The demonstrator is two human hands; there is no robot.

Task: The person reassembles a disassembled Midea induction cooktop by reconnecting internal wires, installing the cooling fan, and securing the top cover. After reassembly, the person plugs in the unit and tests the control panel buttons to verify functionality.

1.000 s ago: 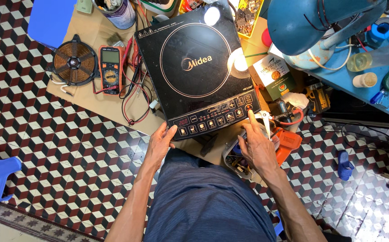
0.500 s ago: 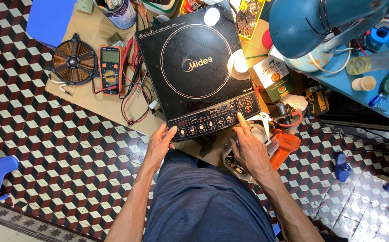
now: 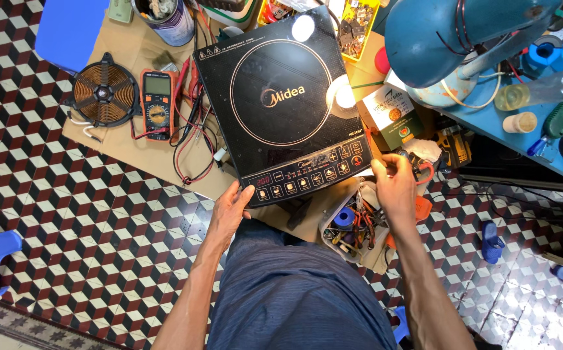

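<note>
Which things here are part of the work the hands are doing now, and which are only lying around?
In use:
- cooktop, left hand holding its front edge
- right hand at its right corner, beside the orange tool

Lying about:
- multimeter
- copper coil
- parts tub
- blue lamp
- bottle

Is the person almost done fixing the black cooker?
Looks done: the black induction cooker is closed up, and red digits glow on its control panel, so it has power. In hand: the left hand grips the cooker's near corner, while the right hand is at its right edge by the orange-handled tools. Probably left: the copper coil and multimeter lie out on the cardboard.
</note>
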